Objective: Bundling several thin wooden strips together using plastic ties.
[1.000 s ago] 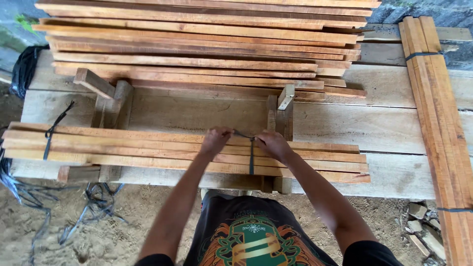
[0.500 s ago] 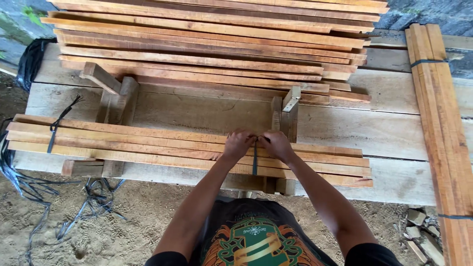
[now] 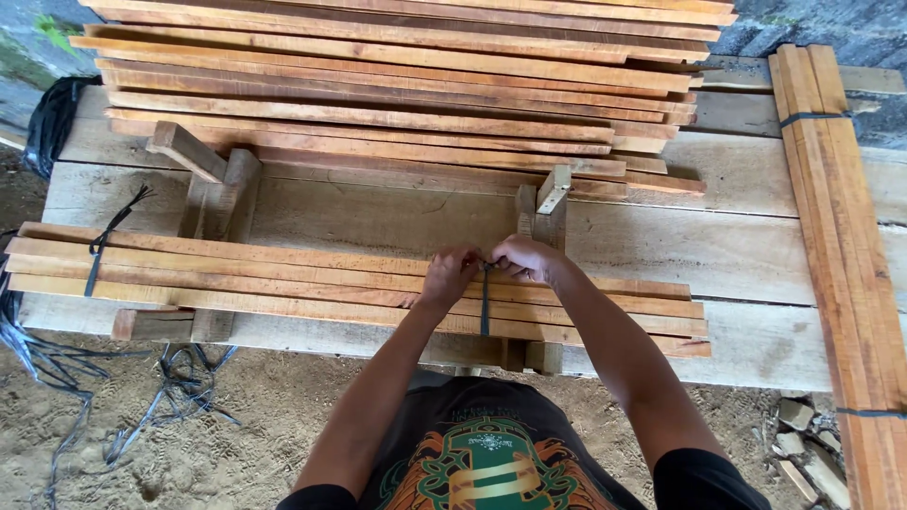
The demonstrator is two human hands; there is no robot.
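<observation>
The left hand (image 3: 450, 272) and the right hand (image 3: 522, 259) sat close together on top of a bundle of wood strips (image 3: 283, 283). Both hands were pinched shut on the ends of a thin black strap (image 3: 485, 304). The strap went down the near side of the bundle and most likely around it. The bundle lay across the near edge of the table (image 3: 756, 246), resting on small wooden stands.

The strap looked soft and bendy, like ribbon, and probably a bit slippery. It was best held right at its ends, close to the knot. The strips looked long, thin and stiff. One alone would be light, but the whole bundle would feel heavy. It would be best lifted near the two ties, since another black tie (image 3: 94, 260) already held the left end.

The fingers covered the knot, so I could not tell how it was made. The strap under the bundle was hidden. A big stack of planks (image 3: 378, 85) at the back ran off the top edge. A tied bundle (image 3: 841, 236) on the right was cut off at the bottom.
</observation>
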